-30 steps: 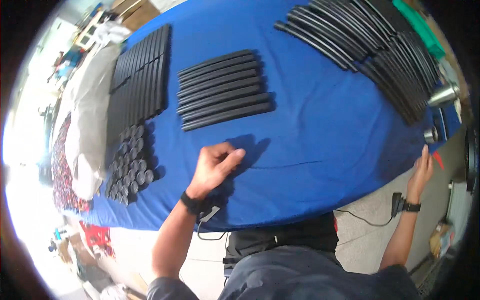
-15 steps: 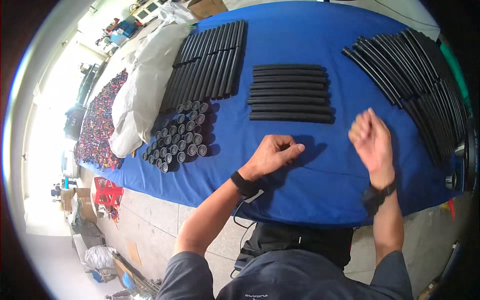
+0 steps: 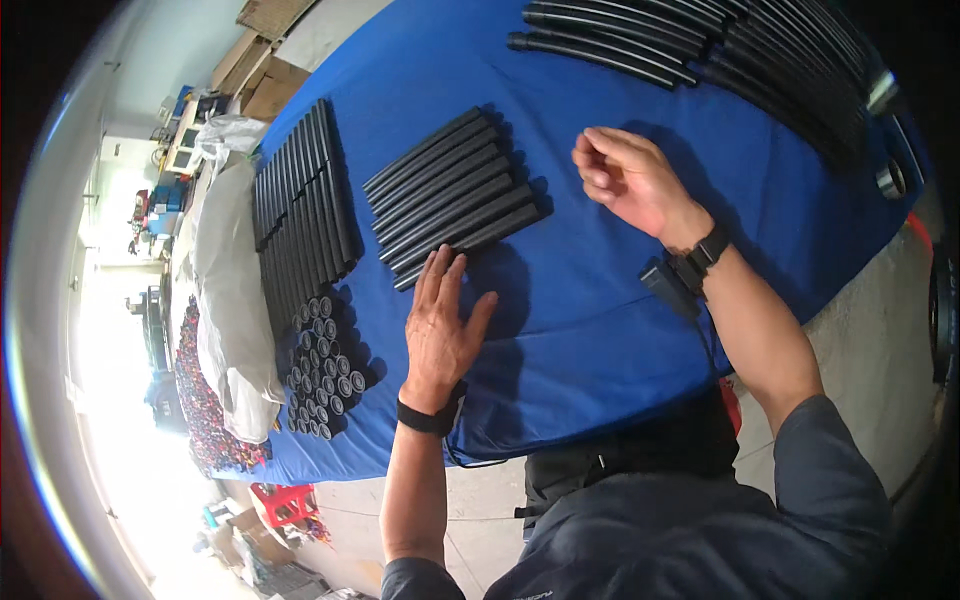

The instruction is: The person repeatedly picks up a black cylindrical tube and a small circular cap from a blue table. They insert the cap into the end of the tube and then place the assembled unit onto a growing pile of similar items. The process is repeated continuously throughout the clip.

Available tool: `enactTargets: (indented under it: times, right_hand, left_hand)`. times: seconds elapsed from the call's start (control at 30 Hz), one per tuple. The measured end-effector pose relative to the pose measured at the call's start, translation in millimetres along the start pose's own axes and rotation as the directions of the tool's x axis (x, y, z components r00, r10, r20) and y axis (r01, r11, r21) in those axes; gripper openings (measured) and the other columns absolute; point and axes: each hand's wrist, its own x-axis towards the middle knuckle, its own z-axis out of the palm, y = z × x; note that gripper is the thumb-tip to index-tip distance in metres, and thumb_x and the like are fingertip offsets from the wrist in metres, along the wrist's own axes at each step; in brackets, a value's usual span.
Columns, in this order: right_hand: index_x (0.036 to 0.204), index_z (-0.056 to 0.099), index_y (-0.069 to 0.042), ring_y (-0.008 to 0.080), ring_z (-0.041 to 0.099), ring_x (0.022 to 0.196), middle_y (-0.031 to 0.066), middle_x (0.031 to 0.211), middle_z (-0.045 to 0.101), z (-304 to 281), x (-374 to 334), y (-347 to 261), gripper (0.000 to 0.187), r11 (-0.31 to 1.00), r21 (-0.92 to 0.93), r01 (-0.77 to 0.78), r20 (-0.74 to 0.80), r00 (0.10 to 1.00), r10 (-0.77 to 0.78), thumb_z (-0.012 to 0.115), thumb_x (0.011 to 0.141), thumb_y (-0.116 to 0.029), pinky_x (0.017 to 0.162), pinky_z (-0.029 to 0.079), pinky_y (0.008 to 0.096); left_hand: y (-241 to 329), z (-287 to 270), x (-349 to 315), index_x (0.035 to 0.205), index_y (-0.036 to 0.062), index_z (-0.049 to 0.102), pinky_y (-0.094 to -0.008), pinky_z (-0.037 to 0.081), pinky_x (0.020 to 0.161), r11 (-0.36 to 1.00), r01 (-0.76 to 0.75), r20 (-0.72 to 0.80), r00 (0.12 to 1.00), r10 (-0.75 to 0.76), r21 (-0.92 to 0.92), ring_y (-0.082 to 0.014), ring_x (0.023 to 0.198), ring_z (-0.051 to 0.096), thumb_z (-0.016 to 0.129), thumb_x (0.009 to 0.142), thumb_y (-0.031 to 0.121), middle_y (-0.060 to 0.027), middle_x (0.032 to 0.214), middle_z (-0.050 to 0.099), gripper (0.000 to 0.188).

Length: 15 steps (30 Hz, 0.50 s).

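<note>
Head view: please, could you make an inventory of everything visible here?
Middle tubes: several, black, table centre
Left tubes: many, black, two rows
Rods: many, black, table's far right
Round caps: many, black-grey, near left tubes
Tablecloth: one, blue, covering table
Sack: one, white, table's left side
Pile: one, multicoloured, beside sack
Stool: one, red, floor, lower left
Boxes: several, brown, upper left
Background clutter: mixed, too small to tell
Wristbands: two, black, both wrists
Shirt: one, dark grey, lower edge
Left hand: one, fingers over nearest middle tube, contact unclear
Right hand: one, above cloth, fingers curled
</note>
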Motion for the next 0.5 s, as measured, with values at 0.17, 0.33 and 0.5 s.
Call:
enactTargets:
  times: [0.17, 0.33, 0.5]
  right_hand:
    - [0.073, 0.057, -0.01, 0.0055, 0.043, 0.051, -0.0017, 0.061, 0.05, -42.8, -1.2, -10.8, 0.042, 1.0, 0.002, 0.005, 0.357, 0.934, -0.005, 0.061, 0.105, -0.037, 0.046, 0.033, 0.0223]
    - [0.08, 0.061, -0.009, 0.0053, 0.046, 0.052, -0.0013, 0.065, 0.053, -23.6, -1.3, -4.6, 0.037, 0.984, -0.176, -0.021, 0.319, 0.944, 0.077, 0.063, 0.103, -0.037, 0.047, 0.036, 0.0222]
    - [0.156, 0.036, 0.001, 0.021, 0.063, 0.111, 0.0148, 0.13, 0.062, -1.7, -13.5, 19.5, 0.071, 0.949, -0.306, 0.075, 0.523, 0.846, 0.102, 0.068, 0.097, -0.022, 0.09, 0.054, 0.0327]
  left_hand:
    - [15.3, -10.7, -2.2, 0.131, 0.0032, 0.064, -0.0445, 0.05, 0.102, 0.997, 0.029, -0.026, 0.999, -0.027, 0.077, -0.0358, 0.118, 0.061, 0.077, 0.086, 0.015, -0.0177, 0.136, 0.062, 0.048]
    - [6.9, -9.2, -12.9, 0.126, 0.0075, 0.068, -0.0424, 0.049, 0.089, 0.984, -0.04, 0.059, 0.998, 0.03, 0.174, -0.0308, 0.103, 0.062, 0.076, 0.082, 0.01, -0.0096, 0.112, 0.069, 0.045]
    - [5.6, -16.8, -15.3, 0.121, 0.0107, 0.069, -0.0469, 0.049, 0.096, 0.964, -0.261, 0.021, 0.965, 0.261, 0.043, -0.0294, 0.099, 0.062, 0.074, 0.081, 0.008, -0.0078, 0.103, 0.064, 0.041]
